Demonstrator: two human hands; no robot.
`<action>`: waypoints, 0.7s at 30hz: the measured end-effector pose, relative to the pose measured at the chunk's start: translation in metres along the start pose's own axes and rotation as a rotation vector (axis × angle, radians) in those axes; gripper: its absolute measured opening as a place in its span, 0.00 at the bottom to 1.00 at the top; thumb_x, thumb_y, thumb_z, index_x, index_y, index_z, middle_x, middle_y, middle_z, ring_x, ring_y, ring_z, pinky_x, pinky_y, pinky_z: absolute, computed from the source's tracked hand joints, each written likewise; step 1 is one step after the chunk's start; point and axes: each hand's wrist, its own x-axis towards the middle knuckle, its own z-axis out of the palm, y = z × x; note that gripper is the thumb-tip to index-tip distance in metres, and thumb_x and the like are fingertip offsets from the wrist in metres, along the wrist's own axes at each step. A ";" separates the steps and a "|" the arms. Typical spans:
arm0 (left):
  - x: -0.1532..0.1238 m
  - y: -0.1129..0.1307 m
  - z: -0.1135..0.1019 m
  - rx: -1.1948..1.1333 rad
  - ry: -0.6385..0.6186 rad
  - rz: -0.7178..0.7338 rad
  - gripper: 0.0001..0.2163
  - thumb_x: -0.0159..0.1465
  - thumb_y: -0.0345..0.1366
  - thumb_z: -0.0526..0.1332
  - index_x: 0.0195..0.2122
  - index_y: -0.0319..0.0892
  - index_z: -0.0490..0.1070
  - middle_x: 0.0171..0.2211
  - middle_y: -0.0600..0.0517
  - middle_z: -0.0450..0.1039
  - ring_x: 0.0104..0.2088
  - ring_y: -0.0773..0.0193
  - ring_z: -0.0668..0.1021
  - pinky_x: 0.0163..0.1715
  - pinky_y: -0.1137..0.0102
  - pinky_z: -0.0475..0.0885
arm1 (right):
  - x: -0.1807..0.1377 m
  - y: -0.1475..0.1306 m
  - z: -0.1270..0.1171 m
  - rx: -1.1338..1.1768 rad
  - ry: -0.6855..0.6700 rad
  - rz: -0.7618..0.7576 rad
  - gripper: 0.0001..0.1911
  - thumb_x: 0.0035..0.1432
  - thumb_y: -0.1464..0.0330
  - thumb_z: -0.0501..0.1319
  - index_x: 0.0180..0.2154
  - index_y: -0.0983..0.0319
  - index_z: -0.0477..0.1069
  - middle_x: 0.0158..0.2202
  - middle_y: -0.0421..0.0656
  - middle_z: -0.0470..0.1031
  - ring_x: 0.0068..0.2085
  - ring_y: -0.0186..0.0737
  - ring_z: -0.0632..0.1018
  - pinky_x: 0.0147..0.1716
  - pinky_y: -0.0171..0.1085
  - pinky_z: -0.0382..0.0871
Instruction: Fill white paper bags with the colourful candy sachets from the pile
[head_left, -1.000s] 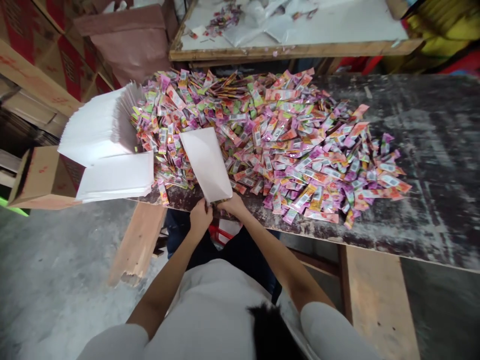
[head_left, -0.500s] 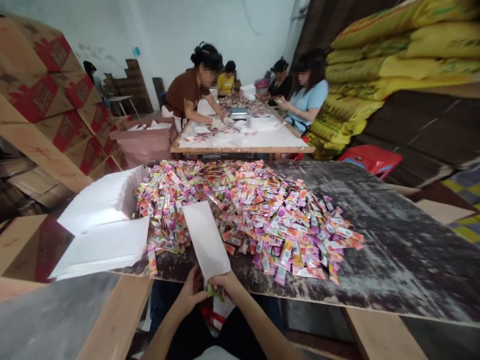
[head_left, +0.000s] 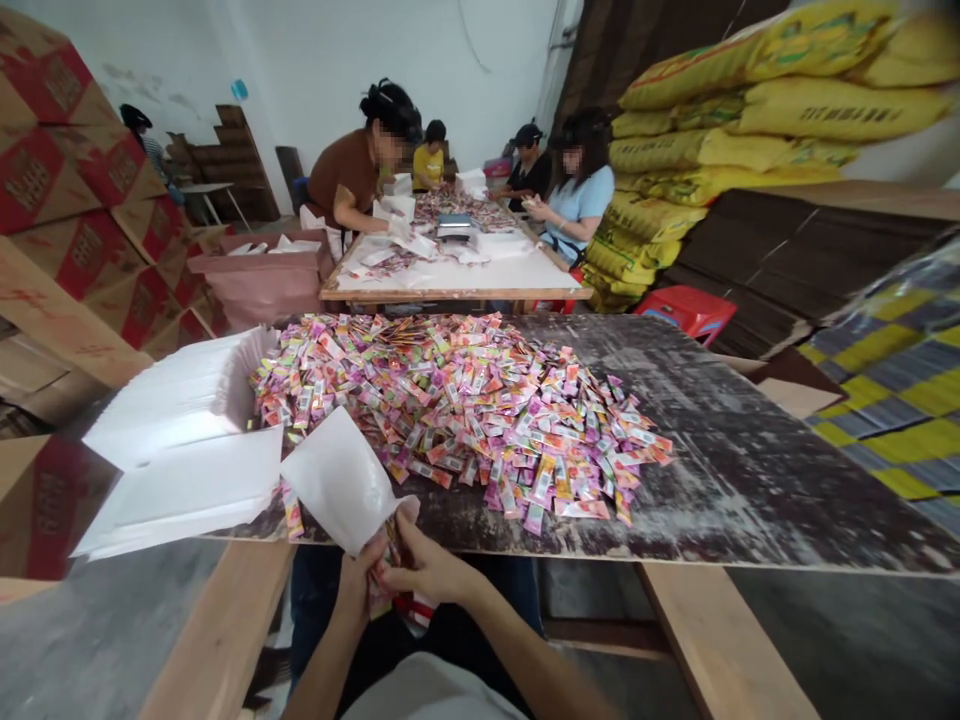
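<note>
My left hand (head_left: 355, 578) and my right hand (head_left: 424, 566) meet at the near edge of the dark table (head_left: 750, 480). Both are closed on the mouth of a white paper bag (head_left: 337, 480) that tilts up and to the left. Small coloured sachets show between my fingers at the bag's opening. A big heap of pink, purple and orange sachets (head_left: 457, 410) lies on the table just beyond my hands. Stacks of white paper bags (head_left: 180, 440) sit at the table's left end.
Cardboard boxes (head_left: 75, 220) are stacked at the left. Several people sit around a further table (head_left: 450, 275) behind. Yellow sacks (head_left: 750, 120) are piled at the right, beside a red stool (head_left: 686, 310). Wooden beams (head_left: 225, 630) run under the table.
The camera has tilted up from the table to the room. The white bag has swung from pointing away to leaning left, and my hands have dropped slightly below the table edge.
</note>
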 end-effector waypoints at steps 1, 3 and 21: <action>-0.001 0.002 -0.003 -0.007 -0.011 -0.009 0.19 0.40 0.41 0.75 0.32 0.37 0.78 0.24 0.51 0.78 0.26 0.58 0.80 0.31 0.66 0.77 | -0.003 -0.003 0.000 -0.081 0.038 0.018 0.39 0.52 0.64 0.65 0.64 0.61 0.58 0.55 0.49 0.71 0.56 0.49 0.71 0.57 0.46 0.66; -0.004 0.004 -0.008 0.015 -0.039 -0.040 0.19 0.41 0.41 0.75 0.34 0.38 0.79 0.28 0.50 0.80 0.28 0.59 0.81 0.35 0.65 0.78 | -0.008 -0.006 0.003 -0.270 0.167 0.059 0.26 0.57 0.62 0.61 0.57 0.60 0.67 0.50 0.50 0.73 0.50 0.50 0.75 0.53 0.48 0.69; -0.048 -0.032 -0.031 0.334 0.164 -0.159 0.18 0.42 0.39 0.70 0.34 0.38 0.75 0.36 0.48 0.80 0.36 0.59 0.79 0.39 0.66 0.74 | -0.074 0.037 0.037 -0.207 0.365 0.158 0.18 0.59 0.70 0.53 0.49 0.61 0.73 0.46 0.49 0.76 0.48 0.44 0.74 0.51 0.42 0.68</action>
